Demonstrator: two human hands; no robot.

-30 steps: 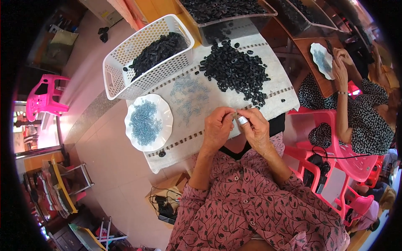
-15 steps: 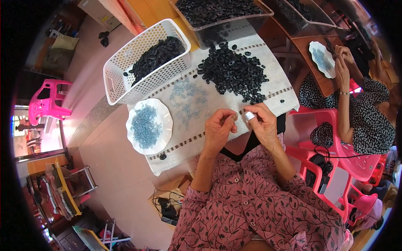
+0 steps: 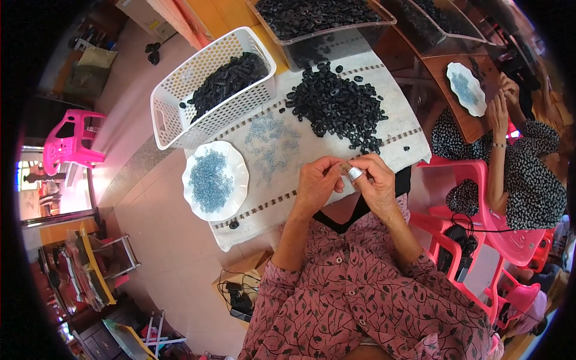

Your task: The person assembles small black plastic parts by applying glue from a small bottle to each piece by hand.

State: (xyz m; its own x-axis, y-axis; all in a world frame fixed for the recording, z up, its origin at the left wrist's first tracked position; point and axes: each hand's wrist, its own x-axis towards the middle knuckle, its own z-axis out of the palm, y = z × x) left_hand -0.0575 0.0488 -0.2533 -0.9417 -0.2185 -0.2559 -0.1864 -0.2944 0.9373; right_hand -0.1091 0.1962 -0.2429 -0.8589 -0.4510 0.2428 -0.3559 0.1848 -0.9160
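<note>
Black pieces (image 3: 339, 99) looked light, stiff, best pinched by edges. Left hand (image 3: 316, 186), right hand (image 3: 377, 186) curled, fingertips close together; grip's closure and contents: could not tell.

Bright around the left hand (image 3: 320, 183), overexposed at the opening (image 3: 60, 195) far leftward, bowed and black toward the outer edges.

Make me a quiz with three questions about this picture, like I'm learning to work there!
1. What colour is the basket?
A) pink
B) white
C) green
2. True or false: the plate of bluish bits is to the left of the black pile.
3. Fill in: the silver wrap is on the person's ___.

Key: 1. B, white. 2. True. 3. Right hand.
</note>
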